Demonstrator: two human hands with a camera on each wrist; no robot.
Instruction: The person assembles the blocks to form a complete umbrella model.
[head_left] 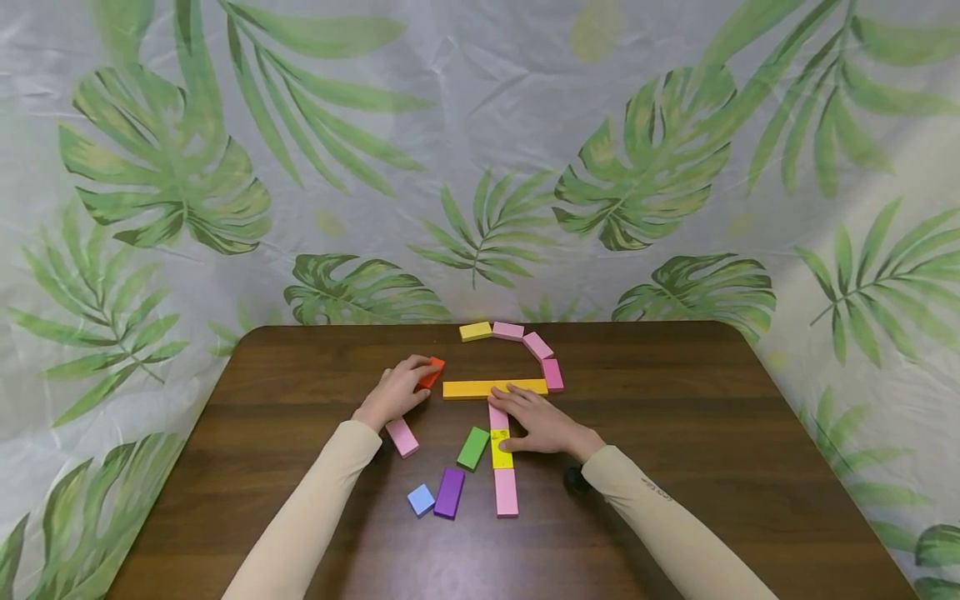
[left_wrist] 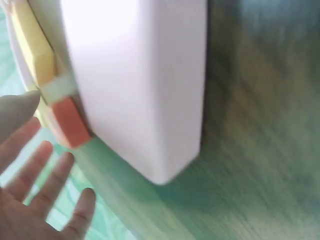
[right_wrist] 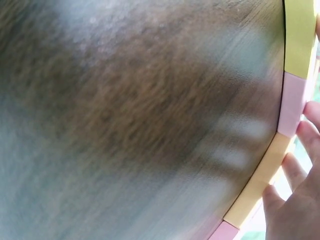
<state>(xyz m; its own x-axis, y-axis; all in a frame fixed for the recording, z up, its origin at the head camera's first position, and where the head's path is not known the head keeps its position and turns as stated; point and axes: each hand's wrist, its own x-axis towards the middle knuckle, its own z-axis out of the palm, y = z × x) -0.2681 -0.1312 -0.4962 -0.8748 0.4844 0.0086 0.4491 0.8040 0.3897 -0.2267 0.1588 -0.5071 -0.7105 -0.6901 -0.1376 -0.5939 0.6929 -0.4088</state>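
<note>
My left hand [head_left: 393,392] reaches over a red block [head_left: 432,375], its fingers above the block and its thumb low at the near side. The left wrist view has the fingers of that hand [left_wrist: 47,185] spread, with the red block [left_wrist: 74,122] near their tips. My right hand [head_left: 543,421] lies over a column of blocks. Its fingertips meet the long orange bar [head_left: 465,389] and the pink block [head_left: 498,417] below it; the thumb is on a yellow block [head_left: 502,457]. In the right wrist view the fingers lie along the orange bar [right_wrist: 257,180].
An arc of a pale yellow block [head_left: 476,332] and several pink blocks [head_left: 537,345] curves down to the bar's right end. A pink block [head_left: 506,493] ends the column. Left of it lie green [head_left: 473,448], purple [head_left: 449,493], light blue [head_left: 421,500] and pink [head_left: 403,438] blocks.
</note>
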